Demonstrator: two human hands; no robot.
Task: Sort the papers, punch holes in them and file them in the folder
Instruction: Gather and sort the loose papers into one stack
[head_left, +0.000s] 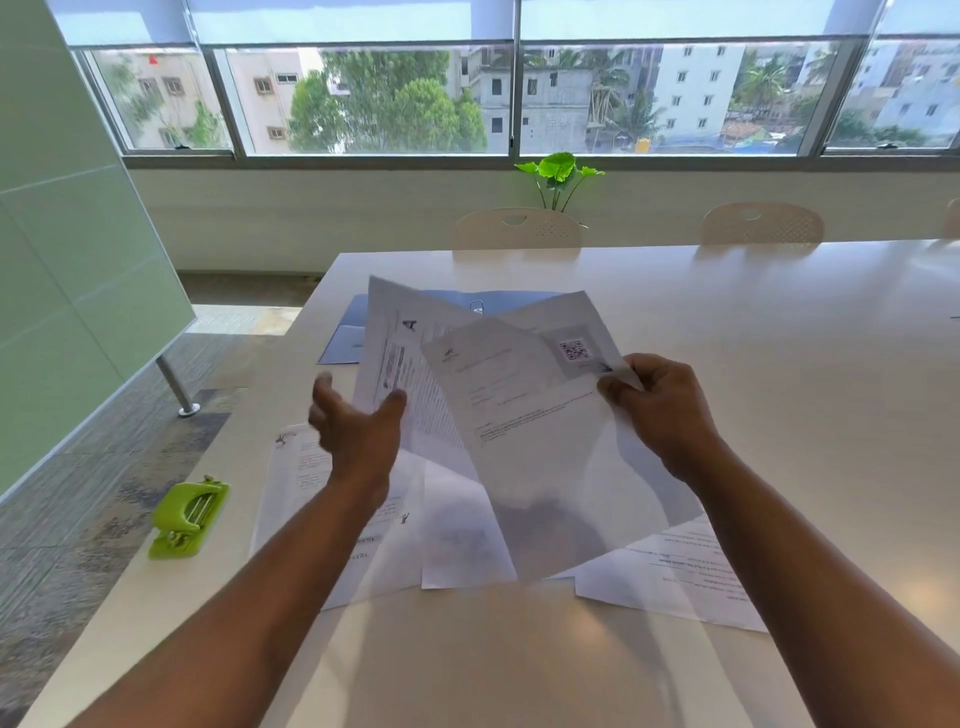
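Right-hand grip (655, 402) pinches a fanned bunch of sheets (519, 395) by one corner, up off the tabletop (753, 322). Left hand (353, 421) hovers wide, fingers spread, blurred at the fan's edge, holding nothing. That single-corner pinch looks risky: a sheet could slide out and mix into the loose papers (675, 571) lying below. Blue folder (348, 332) waits open behind, green hole punch (189, 519) sits near the tabletop's left edge.

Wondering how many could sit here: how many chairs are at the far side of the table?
2 in full view: one chair beside the plant, another to its right. A sliver at the right edge may be a third.
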